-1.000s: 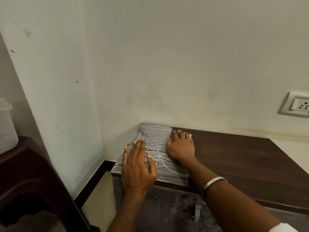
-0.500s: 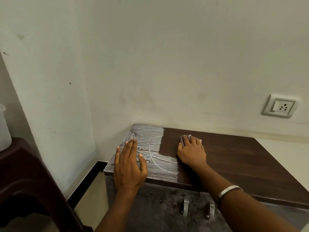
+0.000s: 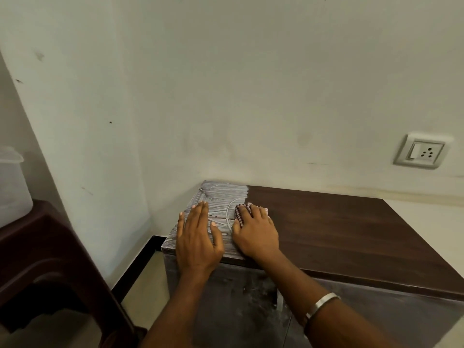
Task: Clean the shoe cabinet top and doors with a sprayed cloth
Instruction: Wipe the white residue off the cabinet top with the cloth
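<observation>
The shoe cabinet top [image 3: 339, 229] is dark brown wood on the right, while its left end [image 3: 221, 194] is grey with streaked dust. My left hand [image 3: 198, 237] lies flat on the dusty part near the front left corner. My right hand [image 3: 256, 232] presses a small checked cloth [image 3: 241, 214] onto the top at the line between dusty and wiped wood. Only the cloth's edge shows beside my fingers. The cabinet doors [image 3: 233, 297] below are smeared with dust, and a metal handle [image 3: 280, 301] shows beside my right forearm.
The cabinet stands in a corner with white walls behind and to its left. A wall socket [image 3: 421, 153] sits above its right half. A dark brown plastic stool [image 3: 50, 259] stands at the left with a translucent container [image 3: 12, 192] on it.
My right hand has slid the cloth leftward from the wiped wood back to the edge of the dusty patch. My left hand stays flat in the same place.
</observation>
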A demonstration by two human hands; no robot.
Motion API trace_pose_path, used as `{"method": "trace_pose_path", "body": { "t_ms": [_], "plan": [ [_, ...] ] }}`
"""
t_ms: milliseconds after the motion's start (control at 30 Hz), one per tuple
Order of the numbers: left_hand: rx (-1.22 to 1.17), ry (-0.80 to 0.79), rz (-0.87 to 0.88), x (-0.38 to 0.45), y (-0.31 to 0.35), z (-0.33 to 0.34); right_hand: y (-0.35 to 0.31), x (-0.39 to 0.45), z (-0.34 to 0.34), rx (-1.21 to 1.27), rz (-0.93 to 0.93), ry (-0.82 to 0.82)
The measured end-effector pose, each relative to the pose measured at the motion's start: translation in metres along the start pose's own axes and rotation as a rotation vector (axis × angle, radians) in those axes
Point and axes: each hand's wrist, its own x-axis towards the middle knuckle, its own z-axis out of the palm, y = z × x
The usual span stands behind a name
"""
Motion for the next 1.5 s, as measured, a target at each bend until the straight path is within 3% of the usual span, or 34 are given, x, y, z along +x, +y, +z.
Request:
{"method": "trace_pose_path", "body": {
  "t_ms": [200, 367, 633, 1000, 1167, 1267, 1500],
  "plan": [
    [0.015, 0.011, -0.003, -0.002, 0.000, -0.001, 0.050, -0.012, -0.017, -0.069, 0.107, 0.081],
    [0.040, 0.026, -0.052, -0.008, -0.001, -0.003, 0.034, -0.023, -0.020, -0.081, 0.179, 0.077],
    [0.033, 0.050, -0.186, -0.014, -0.002, -0.002, -0.034, -0.043, 0.003, -0.033, 0.041, 0.036],
    [0.031, 0.020, -0.201, -0.017, -0.005, -0.010, 0.010, -0.059, -0.020, -0.063, 0.136, 0.067],
    [-0.026, 0.048, -0.243, -0.018, -0.025, -0.011, -0.010, -0.061, -0.016, -0.084, 0.171, 0.055],
    [-0.120, 0.085, -0.334, -0.018, -0.035, -0.013, -0.036, -0.059, -0.005, -0.084, 0.123, 0.028],
    [-0.189, 0.074, -0.345, -0.016, -0.037, -0.015, -0.069, -0.056, 0.011, -0.074, 0.015, 0.003]
  ]
}}
